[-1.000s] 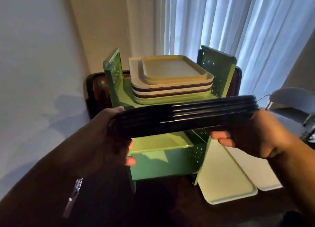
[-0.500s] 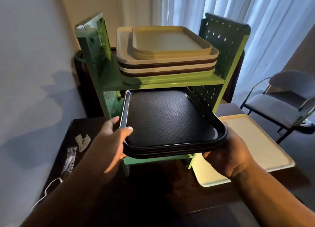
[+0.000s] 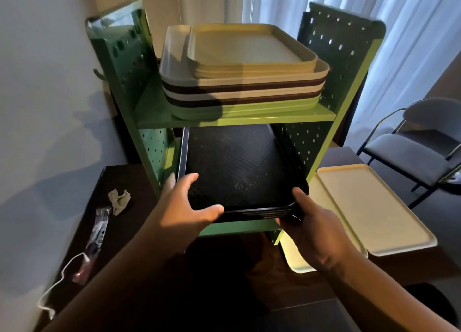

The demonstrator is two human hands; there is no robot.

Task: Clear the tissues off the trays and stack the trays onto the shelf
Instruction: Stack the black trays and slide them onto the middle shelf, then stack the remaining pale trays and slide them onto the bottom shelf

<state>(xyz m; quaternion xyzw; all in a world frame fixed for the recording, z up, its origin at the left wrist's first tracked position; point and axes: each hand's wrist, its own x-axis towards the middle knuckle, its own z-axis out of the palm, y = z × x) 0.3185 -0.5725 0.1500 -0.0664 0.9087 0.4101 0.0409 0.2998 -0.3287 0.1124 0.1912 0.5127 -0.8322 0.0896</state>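
Dim room: pale wall beyond the left hand, sheer curtains (image 3: 374, 19) and a grey chair (image 3: 411, 154) out past the right hand, dark table (image 3: 129, 234) underneath both.

Out past the left hand, on the table: a crumpled tissue (image 3: 119, 200), a wrapped packet (image 3: 98, 232), a white cord (image 3: 62, 276).

Left hand (image 3: 184, 212) grips the near left corner of the black tray stack (image 3: 237, 172), thumb on top of the rim, fingers spread along the side edge. Stack lies directly ahead of both hands, long axis running away from them into the lower tier of the green shelf (image 3: 237, 118). Most of it sits under the upper tier already; near edge projects toward the hands. Above it, the upper tier carries a pile of cream, brown and green trays (image 3: 244, 64).

Right hand (image 3: 316, 234) holds the near right corner, thumb over the rim, fingers under. Both hands about equally near.

Judgement: a straight push forward, kept level, should seat the stack; side clearance to the perforated panels looks slim.

Just beside the right hand, on the table: a cream tray (image 3: 374, 207) overlapping a pale green tray (image 3: 296, 259), not yet shelved.
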